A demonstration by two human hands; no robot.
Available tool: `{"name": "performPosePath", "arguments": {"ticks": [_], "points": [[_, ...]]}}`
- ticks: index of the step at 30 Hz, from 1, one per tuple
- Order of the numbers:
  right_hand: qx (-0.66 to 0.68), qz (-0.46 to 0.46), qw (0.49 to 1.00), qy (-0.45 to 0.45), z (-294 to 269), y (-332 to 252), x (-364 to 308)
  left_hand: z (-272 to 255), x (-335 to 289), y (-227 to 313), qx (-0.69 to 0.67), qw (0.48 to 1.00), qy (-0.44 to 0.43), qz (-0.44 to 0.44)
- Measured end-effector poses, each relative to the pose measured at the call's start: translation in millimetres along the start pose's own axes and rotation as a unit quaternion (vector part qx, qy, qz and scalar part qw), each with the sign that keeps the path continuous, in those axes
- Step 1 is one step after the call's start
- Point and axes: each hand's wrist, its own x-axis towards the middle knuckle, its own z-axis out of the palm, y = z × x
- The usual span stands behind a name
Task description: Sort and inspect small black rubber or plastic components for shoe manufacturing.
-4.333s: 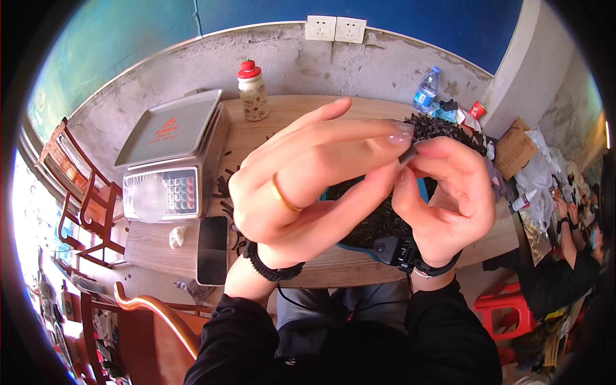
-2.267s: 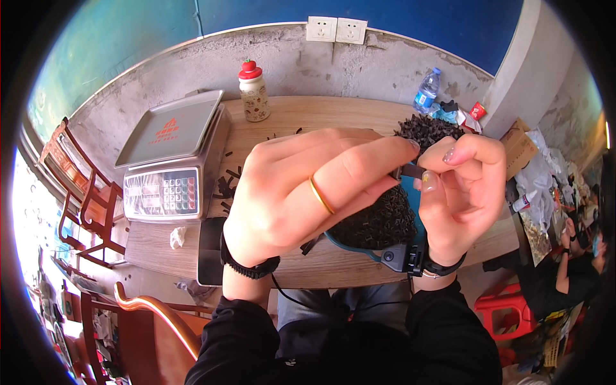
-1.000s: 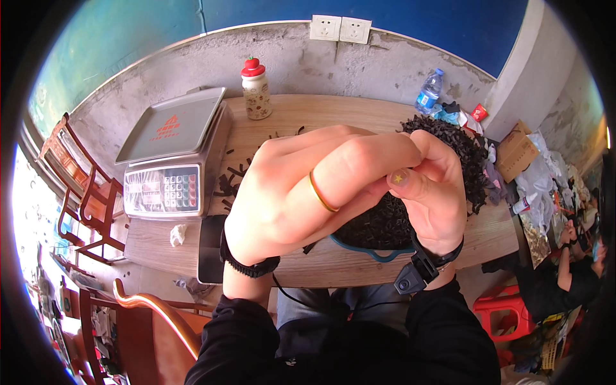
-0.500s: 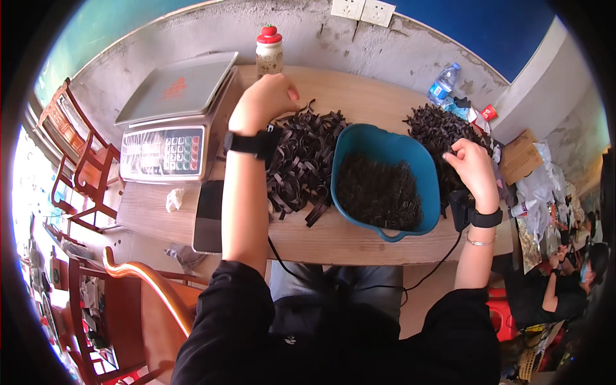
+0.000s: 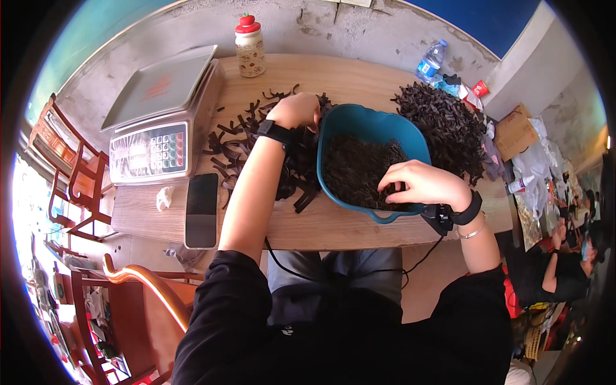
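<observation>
A blue-green plastic basket (image 5: 418, 142) stands at the table's middle, partly filled with small dark pieces (image 5: 359, 163). My right hand (image 5: 427, 185) reaches over its near right rim, fingers curved and apart, fingertips at the pieces. Left of the basket lies a loose heap of dark flat strips (image 5: 247, 138). My left hand (image 5: 299, 110) is bent down into this heap beside the basket's left rim. Its fingers are curled, and whatever they hold is hidden below the hand. Right of the basket is a second heap of short dark strips (image 5: 443, 119).
On the left stand a digital scale (image 5: 151, 151) and a phone (image 5: 201, 212), with crumpled tissue (image 5: 164, 198) between. At the back are a red-capped bottle (image 5: 250, 51) and a clear water bottle (image 5: 431, 61). A cardboard box (image 5: 515, 132) sits right. A cable (image 5: 289, 273) hangs before me.
My right hand has moved from the right heap into the basket. My left hand has come nearer the basket, and the left heap's strips now spread farther left. The view has shifted slightly.
</observation>
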Motion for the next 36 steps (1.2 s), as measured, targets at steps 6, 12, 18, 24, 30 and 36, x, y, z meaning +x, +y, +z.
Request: {"name": "performPosePath", "arguments": {"ticks": [6, 12, 18, 24, 30, 36], "points": [[-0.006, -0.012, 1.000, 0.028, 3, -5, 5, -11, -1, -11, -0.032, 0.992, 0.117, 0.037], [0.020, 0.017, 1.000, 0.008, 7, 0, 2, -37, -17, 2, -0.088, 0.967, 0.215, 0.104], [0.019, -0.010, 1.000, 0.018, 5, -1, 5, -56, -32, 26, -0.141, 0.942, 0.247, 0.178], [0.087, 0.068, 0.987, 0.117, -10, -16, 2, -68, -50, 44, -0.062, 0.924, 0.292, 0.239], [0.094, 0.030, 0.972, 0.213, -14, 0, 0, -74, -65, 69, -0.184, 0.907, 0.303, 0.229], [0.272, 0.031, 0.934, 0.231, -33, -11, 0, -77, -78, 78, -0.271, 0.892, 0.251, 0.259]]}}
